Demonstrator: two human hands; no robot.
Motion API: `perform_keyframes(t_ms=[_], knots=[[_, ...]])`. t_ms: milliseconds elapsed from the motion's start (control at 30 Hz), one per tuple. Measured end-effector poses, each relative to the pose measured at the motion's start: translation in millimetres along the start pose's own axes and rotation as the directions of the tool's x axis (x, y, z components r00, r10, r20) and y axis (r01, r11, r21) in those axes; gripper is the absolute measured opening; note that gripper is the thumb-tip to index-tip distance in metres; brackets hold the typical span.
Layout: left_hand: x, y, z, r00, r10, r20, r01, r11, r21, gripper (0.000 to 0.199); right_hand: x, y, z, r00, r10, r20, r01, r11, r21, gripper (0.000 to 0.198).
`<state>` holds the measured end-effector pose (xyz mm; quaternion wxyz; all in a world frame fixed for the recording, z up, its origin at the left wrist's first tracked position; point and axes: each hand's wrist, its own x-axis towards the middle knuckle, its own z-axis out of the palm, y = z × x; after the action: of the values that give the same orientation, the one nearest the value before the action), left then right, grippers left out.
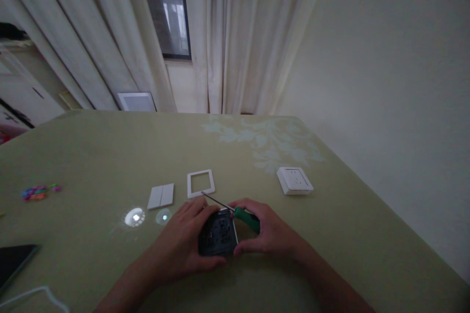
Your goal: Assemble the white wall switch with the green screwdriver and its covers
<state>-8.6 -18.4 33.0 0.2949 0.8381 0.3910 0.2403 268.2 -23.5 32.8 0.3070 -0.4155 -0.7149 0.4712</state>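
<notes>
Between my two hands is a dark, square switch module (pixel 218 234) with a pale edge, its moulded face turned up. My left hand (pixel 187 234) grips it from the left, thumb along the near side. In my right hand (pixel 266 232) lies a screwdriver (pixel 247 219) with a green handle, its thin shaft pointing up and left across the module's far edge. The fingertips of that hand also reach the module's right edge. Just beyond sit a white square frame (pixel 189 186) and a white two-part switch panel (pixel 160 196), both flat on the table.
A white wall socket (pixel 294 181) rests on the table (pixel 121 156) to the right. Small colourful pieces (pixel 36 192) lie at the far left. A dark flat device (pixel 14 261) and a white cable (pixel 44 291) occupy the near left. Curtains (pixel 242 34) and a wall stand behind.
</notes>
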Motion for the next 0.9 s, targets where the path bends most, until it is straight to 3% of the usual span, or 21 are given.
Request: perform_keyframes(t_ms=[133, 467, 900], knots=[[-1.4, -2.4, 2.2, 0.999, -0.008, 0.039, 0.01, 1.0, -0.029, 0.072, -1.1, 2.5, -4.0, 0.998, 0.029, 0.054, -0.028, 0.999, -0.022, 0.077], [-9.4, -9.0, 17.5, 1.0, 0.01, 0.024, -0.011, 0.998, 0.055, 0.082, -3.4, -1.6, 1.8, 0.995, -0.054, 0.088, 0.061, 0.995, -0.081, 0.063], [-15.5, -12.6, 26.3, 0.999, -0.007, 0.044, 0.005, 0.999, 0.045, 0.088, -8.3, -5.0, 7.9, 0.995, 0.0, 0.099, 0.008, 0.997, -0.082, 0.06]])
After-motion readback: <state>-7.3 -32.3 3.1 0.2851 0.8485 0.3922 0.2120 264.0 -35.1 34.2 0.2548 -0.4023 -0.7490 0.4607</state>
